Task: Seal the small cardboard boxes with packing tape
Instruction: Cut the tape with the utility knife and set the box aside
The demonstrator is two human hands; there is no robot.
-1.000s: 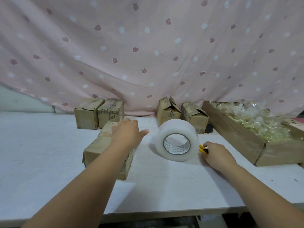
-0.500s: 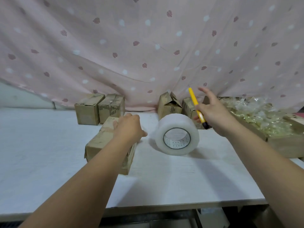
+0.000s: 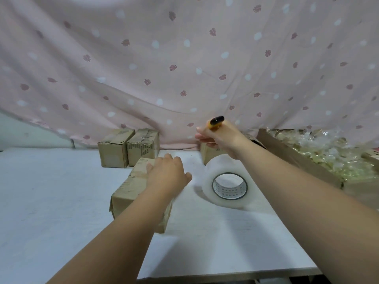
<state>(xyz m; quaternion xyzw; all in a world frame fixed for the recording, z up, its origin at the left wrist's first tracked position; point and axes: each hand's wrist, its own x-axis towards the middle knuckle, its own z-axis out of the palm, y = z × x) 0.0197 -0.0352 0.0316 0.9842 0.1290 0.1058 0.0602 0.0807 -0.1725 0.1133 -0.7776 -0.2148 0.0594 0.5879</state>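
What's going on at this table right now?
A person is working on small cardboard boxes at a white table. The left hand rests on top of the nearest box, which lies flat in front of them. The right hand grips a yellow cutter, raised off the table. A clear tape roll stands on edge beside the box, untouched. Two more boxes sit at the back.
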